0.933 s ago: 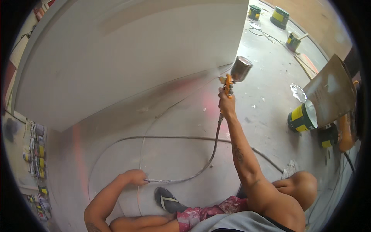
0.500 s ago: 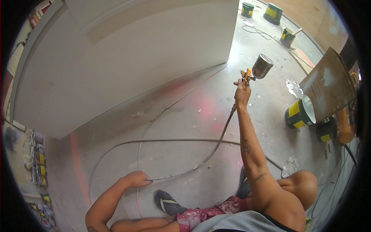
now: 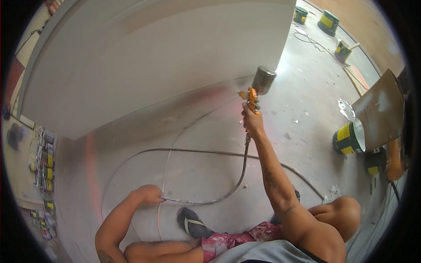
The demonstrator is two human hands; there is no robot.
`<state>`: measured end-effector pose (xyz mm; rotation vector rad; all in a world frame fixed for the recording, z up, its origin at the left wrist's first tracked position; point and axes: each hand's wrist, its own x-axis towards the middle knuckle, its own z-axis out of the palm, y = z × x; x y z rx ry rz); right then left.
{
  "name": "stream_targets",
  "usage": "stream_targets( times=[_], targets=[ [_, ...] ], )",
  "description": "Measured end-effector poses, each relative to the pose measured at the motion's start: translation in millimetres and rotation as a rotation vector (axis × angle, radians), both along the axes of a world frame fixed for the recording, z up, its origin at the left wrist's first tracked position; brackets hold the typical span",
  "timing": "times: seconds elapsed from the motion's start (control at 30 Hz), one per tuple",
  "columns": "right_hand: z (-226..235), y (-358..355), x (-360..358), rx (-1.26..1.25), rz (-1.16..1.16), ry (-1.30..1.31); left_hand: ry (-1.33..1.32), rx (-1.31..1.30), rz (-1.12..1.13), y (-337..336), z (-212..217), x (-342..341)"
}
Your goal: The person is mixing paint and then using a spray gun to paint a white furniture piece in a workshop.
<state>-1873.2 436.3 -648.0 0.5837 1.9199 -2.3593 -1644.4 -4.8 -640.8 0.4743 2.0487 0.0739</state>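
Note:
My right hand (image 3: 252,122) is wrapped round the handle of an orange spray gun (image 3: 251,99), arm stretched forward. A metal paint cup (image 3: 264,80) sits on top of the gun, tilted a little. The nozzle points left, toward the lower part of a large pale grey panel (image 3: 175,57). From the gun's handle a grey air hose (image 3: 239,184) drops and curves back to my left hand (image 3: 151,193), whose fingers are closed around it near my left knee. Beyond that hand the hose loops over the floor (image 3: 210,168).
At the right stand an open green-and-yellow paint bucket (image 3: 346,139), a cardboard sheet (image 3: 379,109) and an orange tool (image 3: 394,162). More buckets (image 3: 328,23) stand at the far right. Several cans (image 3: 46,162) line the left side. A thin line (image 3: 164,184) crosses the floor.
My right hand has brought the spray gun leftward and a little nearer, closer to the panel. The hose bends more sharply below it. My left hand keeps its grip, while the whole view has shifted slightly.

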Motion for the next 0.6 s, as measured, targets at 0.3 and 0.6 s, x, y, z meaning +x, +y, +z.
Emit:
stream_targets(
  times=[0.3,0.6],
  targets=[
    [-3.5,-103.9,17.9,-0.079,0.375,-0.039,-0.033,-0.006,-0.061,-19.3,-0.7,17.7],
    [36.5,-124.2,37.4,-0.209,0.651,0.051,-0.025,0.030,-0.104,-25.4,-5.3,18.7]
  ],
)
